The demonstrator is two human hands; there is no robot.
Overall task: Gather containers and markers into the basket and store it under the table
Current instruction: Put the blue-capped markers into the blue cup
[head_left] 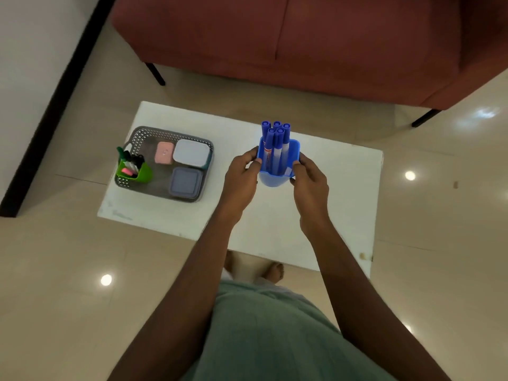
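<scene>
The white table (343,193) shows bare top between the grey basket (165,132), close to its left edge, and the middle. Over the middle, the left hand (242,180) and right hand (310,185) grip the sides of the blue cup (275,180), which holds upright blue markers (277,138).

The blue markers' (279,134) lower ends are hidden inside the blue holder (270,181); the sofa (302,37) is cut off by the top edge.

5 blue markers (276,133), 2 cups (272,180), 3 boxes (191,153).
</scene>
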